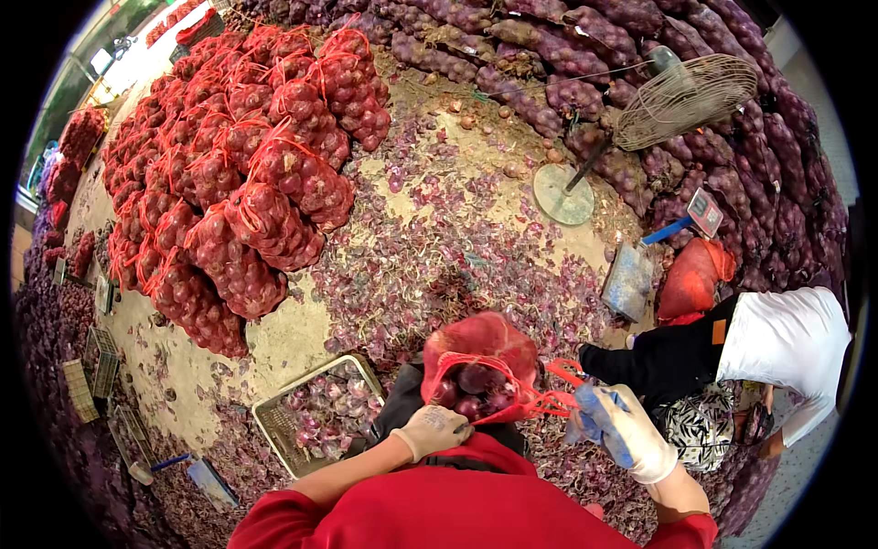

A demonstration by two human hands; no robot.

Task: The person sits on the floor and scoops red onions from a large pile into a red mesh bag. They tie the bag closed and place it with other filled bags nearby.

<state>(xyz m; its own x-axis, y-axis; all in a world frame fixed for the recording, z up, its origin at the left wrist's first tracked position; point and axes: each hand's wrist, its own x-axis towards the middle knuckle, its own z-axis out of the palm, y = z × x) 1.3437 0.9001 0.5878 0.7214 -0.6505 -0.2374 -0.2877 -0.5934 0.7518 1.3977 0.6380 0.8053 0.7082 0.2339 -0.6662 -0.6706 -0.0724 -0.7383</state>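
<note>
Right in front of my body, a red mesh bag (480,333) stands with its mouth open towards me. Several dark red onions (475,384) show inside it. My left hand (433,430), in a pale knit glove, grips the near rim of the bag. Off to the right, my right hand (621,429) wears a pale glove with blue on the palm and fingers. Its fingers are closed on the red drawstring (549,403), which is stretched away from the bag's mouth. To the left of the bag sits a plastic crate (312,379) holding onions and loose skins.
Filled red mesh sacks (240,178) are massed at upper left. Stacked purple sacks (535,41) line the back and right. A pedestal fan (686,103) and a platform scale (627,281) stand at right, near a bending person (782,336). Onion skins (439,274) litter the floor.
</note>
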